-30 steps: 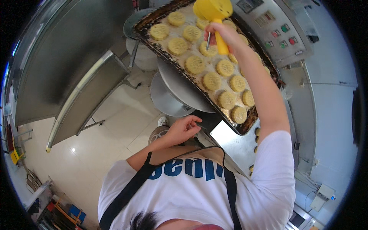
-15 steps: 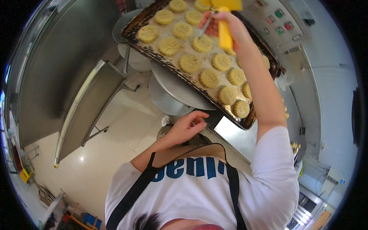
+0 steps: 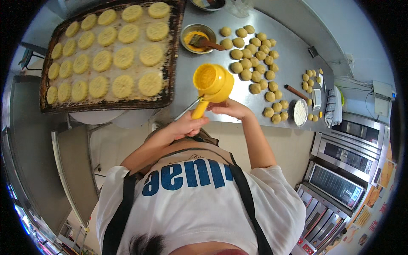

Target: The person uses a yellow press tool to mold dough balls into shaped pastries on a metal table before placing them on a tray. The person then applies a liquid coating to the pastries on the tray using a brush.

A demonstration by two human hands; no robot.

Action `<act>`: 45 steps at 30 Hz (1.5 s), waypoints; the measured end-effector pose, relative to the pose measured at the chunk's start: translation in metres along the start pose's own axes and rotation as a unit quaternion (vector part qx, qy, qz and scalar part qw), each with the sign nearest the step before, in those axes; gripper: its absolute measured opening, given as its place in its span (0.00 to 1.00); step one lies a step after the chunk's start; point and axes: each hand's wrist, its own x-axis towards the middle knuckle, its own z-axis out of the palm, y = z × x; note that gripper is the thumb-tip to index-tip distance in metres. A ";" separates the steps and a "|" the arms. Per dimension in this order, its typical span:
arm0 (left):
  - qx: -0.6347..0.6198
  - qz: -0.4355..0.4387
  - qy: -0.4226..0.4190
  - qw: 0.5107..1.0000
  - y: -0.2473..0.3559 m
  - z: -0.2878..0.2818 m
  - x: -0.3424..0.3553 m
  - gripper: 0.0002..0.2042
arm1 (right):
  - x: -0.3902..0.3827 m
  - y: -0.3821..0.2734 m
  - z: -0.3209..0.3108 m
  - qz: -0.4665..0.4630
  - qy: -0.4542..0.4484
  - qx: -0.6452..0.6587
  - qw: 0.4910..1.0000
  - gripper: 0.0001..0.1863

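My left hand (image 3: 187, 128) is closed around the handle of a yellow pastry mold (image 3: 212, 83), a cup-shaped press tilted so that its round opening faces up. A thin metal lever (image 3: 187, 110) sticks out beside the handle. Right beside the mold's lower side is my right hand (image 3: 233, 109), its fingers loosely stretched toward the handle; whether they touch it is hard to tell. At the left, a dark-rimmed baking tray (image 3: 173, 55) carries rows of flat round yellow cakes (image 3: 123, 57) with patterned tops.
On the steel table (image 3: 250, 112) lie many dough balls (image 3: 245, 75). A metal bowl (image 3: 183, 37) of yellow liquid holds a wooden-handled brush (image 3: 208, 43). Farther right stand a bowl of white powder (image 3: 300, 114), a rolling pin (image 3: 295, 92) and a small scale (image 3: 316, 99). Ovens (image 3: 348, 148) stand right.
The mold has come off the tray, from my right hand into my left, and now sits in front of my body. My view has turned right, showing the table and dough balls.
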 end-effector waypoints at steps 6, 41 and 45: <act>0.236 0.009 0.230 0.944 -0.064 -0.040 0.025 0.15 | 0.006 0.087 -0.148 -0.063 0.533 -0.516 0.668 0.27; 0.316 -0.002 0.202 0.927 -0.108 -0.086 0.032 0.18 | 0.074 0.075 0.046 -0.228 0.339 -0.509 0.758 0.18; 0.302 -0.012 0.211 0.930 -0.104 -0.078 0.030 0.19 | 0.099 0.047 0.007 0.095 0.164 -0.346 0.919 0.28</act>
